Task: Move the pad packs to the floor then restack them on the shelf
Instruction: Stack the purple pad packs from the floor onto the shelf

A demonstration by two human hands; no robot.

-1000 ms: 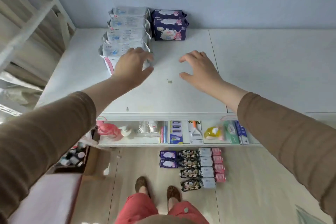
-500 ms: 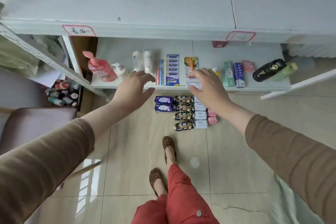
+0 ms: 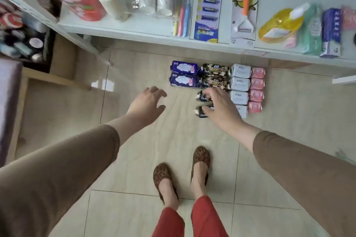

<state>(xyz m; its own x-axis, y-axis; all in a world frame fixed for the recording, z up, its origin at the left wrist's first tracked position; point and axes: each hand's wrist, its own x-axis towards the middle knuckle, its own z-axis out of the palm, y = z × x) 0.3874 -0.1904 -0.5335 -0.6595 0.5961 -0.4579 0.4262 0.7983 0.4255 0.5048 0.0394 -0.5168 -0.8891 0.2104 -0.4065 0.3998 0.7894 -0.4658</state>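
- Pad packs (image 3: 217, 84) lie in 4 columns on the floor (image 3: 173, 140), just below the shelf (image 3: 134, 29) edge.
- Right hand (image 3: 219, 107), fingers spread, covers the 2 nearest black packs (image 3: 202, 106); contact unclear.
- Left hand (image 3: 147, 103), spread and empty, hovers left of the packs.

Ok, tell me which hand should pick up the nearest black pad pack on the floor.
Right. The right hand already hovers over the black pad packs, its fingers spread above the nearest one. The left hand hangs open over bare floor tile, off to the side.
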